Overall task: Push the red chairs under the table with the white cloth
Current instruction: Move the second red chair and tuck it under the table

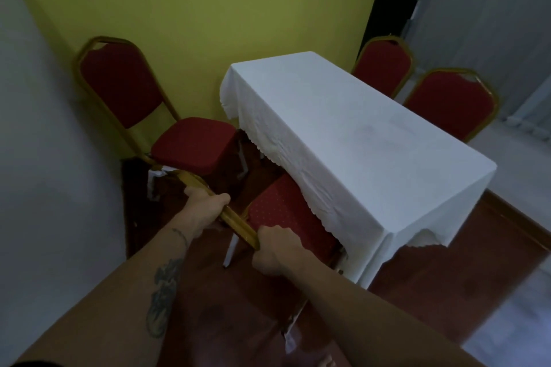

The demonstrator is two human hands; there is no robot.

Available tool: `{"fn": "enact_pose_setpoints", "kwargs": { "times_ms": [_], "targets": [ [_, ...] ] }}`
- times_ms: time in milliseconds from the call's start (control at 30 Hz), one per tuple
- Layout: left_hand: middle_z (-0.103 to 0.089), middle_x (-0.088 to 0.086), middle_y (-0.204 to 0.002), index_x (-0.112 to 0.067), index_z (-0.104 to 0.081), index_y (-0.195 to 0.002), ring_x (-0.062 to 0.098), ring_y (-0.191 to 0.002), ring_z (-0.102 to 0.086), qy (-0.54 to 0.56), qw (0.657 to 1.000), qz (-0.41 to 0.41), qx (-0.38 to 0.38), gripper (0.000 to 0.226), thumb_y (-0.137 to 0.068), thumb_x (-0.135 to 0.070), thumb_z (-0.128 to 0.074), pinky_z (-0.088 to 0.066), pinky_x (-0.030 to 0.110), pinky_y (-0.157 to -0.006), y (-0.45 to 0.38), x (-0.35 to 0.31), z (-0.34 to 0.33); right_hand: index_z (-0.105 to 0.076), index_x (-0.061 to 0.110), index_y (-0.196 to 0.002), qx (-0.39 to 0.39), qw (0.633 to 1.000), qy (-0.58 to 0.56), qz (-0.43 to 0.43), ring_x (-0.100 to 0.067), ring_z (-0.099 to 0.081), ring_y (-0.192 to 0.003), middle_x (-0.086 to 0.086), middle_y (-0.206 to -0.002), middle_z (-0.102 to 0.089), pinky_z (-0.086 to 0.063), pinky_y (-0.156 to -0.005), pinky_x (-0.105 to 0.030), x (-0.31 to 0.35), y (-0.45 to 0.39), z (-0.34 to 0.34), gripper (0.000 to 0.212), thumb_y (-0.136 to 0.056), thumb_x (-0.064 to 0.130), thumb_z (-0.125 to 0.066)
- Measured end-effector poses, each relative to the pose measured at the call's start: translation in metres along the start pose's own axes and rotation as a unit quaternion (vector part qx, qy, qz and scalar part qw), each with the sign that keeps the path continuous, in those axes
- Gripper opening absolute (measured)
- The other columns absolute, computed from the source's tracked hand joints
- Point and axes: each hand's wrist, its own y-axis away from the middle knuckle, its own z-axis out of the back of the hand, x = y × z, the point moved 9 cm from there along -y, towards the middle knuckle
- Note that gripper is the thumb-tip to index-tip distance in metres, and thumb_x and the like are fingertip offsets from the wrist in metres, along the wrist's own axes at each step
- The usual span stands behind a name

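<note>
Your left hand [205,205] and right hand [277,247] are both wrapped around the near chair [286,217] backrest rail. Its seat sits partly under the table [357,134] cloth. Push squarely; 1 chair [190,143] left of the table awaits.

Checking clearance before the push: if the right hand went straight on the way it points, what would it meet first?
The right hand, gripping the gold chair back, points toward the table. Beyond the dotted red seat below it, it would probably first meet the hanging edge of the white cloth; depth is uncertain.
</note>
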Motion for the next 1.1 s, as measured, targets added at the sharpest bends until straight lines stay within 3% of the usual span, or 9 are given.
{"fn": "enact_pose_setpoints", "kwargs": {
  "times_ms": [100,200,467,567,633,800,867,933,1100],
  "targets": [
    [-0.049,0.011,-0.092,-0.004,-0.004,-0.147,0.027,-0.079,-0.063,-0.015,1.000,0.006,0.006,0.079,-0.092,-0.006,-0.061,-0.059,0.057,-0.080,-0.007,-0.007,0.003,-0.058,0.012,-0.125,-0.003,1.000,0.010,0.005,-0.032,-0.063,-0.111,-0.012,-0.123,-0.062,-0.049,-0.083,-0.038,0.005,-0.011,0.002,0.037,-0.094,0.031,-0.061],
    [-0.052,0.012,-0.090,-0.008,-0.013,-0.140,0.025,-0.074,-0.064,-0.031,0.999,0.004,0.014,0.065,-0.093,-0.006,-0.058,-0.061,0.046,-0.062,-0.018,-0.015,0.003,-0.058,0.011,-0.126,-0.008,1.000,0.017,0.006,-0.033,-0.065,-0.110,-0.012,-0.123,-0.063,-0.053,-0.087,-0.041,0.008,-0.025,0.006,0.040,-0.094,0.034,-0.061],
    [-0.057,0.015,-0.109,-0.012,-0.013,-0.149,0.027,-0.087,-0.065,-0.047,0.999,0.002,-0.004,0.076,-0.090,-0.012,-0.061,-0.058,0.035,-0.051,-0.065,-0.042,0.000,-0.048,0.011,-0.141,0.017,0.999,0.020,0.024,-0.040,-0.059,-0.122,-0.016,-0.135,-0.059,-0.049,-0.098,-0.046,0.004,-0.075,0.017,0.060,-0.093,0.047,-0.057],
    [-0.061,0.015,-0.113,-0.013,-0.031,-0.136,0.030,-0.095,-0.066,-0.065,0.998,-0.003,-0.017,0.070,-0.075,-0.023,-0.064,-0.063,0.046,-0.072,-0.086,-0.055,-0.006,-0.034,0.013,-0.155,0.036,0.999,-0.018,0.019,-0.041,-0.058,-0.124,-0.016,-0.140,-0.057,-0.048,-0.101,-0.046,-0.004,-0.096,0.022,0.075,-0.092,0.047,-0.057],
    [-0.061,0.015,-0.113,-0.012,-0.032,-0.130,0.031,-0.098,-0.065,-0.076,0.997,-0.011,-0.028,0.068,-0.072,-0.024,-0.064,-0.058,0.049,-0.086,-0.099,-0.064,-0.012,-0.020,0.020,-0.162,0.046,0.998,-0.049,0.019,-0.042,-0.058,-0.123,-0.016,-0.141,-0.057,-0.048,-0.103,-0.048,-0.009,-0.108,0.026,0.086,-0.090,0.047,-0.057],
    [-0.064,0.016,-0.100,0.000,-0.042,-0.127,0.031,-0.087,-0.066,-0.082,0.993,-0.024,-0.081,0.070,-0.065,-0.024,-0.061,-0.058,0.042,-0.073,-0.121,-0.081,-0.014,0.001,0.022,-0.166,0.069,0.995,-0.057,0.044,-0.044,-0.050,-0.133,-0.018,-0.152,-0.047,-0.042,-0.109,-0.049,-0.006,-0.130,0.037,0.098,-0.091,0.046,-0.057],
    [-0.066,0.018,-0.096,-0.003,-0.049,-0.116,0.030,-0.078,-0.065,-0.083,0.992,-0.027,-0.090,0.058,-0.063,-0.023,-0.061,-0.058,0.042,-0.066,-0.141,-0.076,-0.012,0.002,0.020,-0.166,0.080,0.994,-0.055,0.057,-0.044,-0.049,-0.135,-0.018,-0.154,-0.044,-0.042,-0.110,-0.049,-0.004,-0.135,0.038,0.100,-0.090,0.047,-0.057],
    [-0.068,0.021,-0.100,-0.003,-0.048,-0.103,0.031,-0.078,-0.066,-0.084,0.989,-0.033,-0.114,0.049,-0.060,-0.023,-0.061,-0.061,0.049,-0.072,-0.149,-0.075,-0.008,0.003,0.018,-0.166,0.091,0.992,-0.056,0.069,-0.045,-0.048,-0.136,-0.018,-0.156,-0.043,-0.041,-0.110,-0.049,-0.003,-0.140,0.038,0.101,-0.089,0.048,-0.056],
    [-0.065,0.013,-0.106,-0.008,-0.044,-0.125,0.028,-0.090,-0.064,-0.102,0.985,-0.034,-0.134,0.057,-0.070,-0.019,-0.058,-0.057,0.045,-0.081,-0.125,-0.097,-0.014,0.002,0.013,-0.165,0.095,0.990,-0.045,0.098,-0.044,-0.048,-0.135,-0.019,-0.156,-0.042,-0.042,-0.109,-0.048,0.000,-0.151,0.041,0.104,-0.088,0.052,-0.056]
  ]
}}
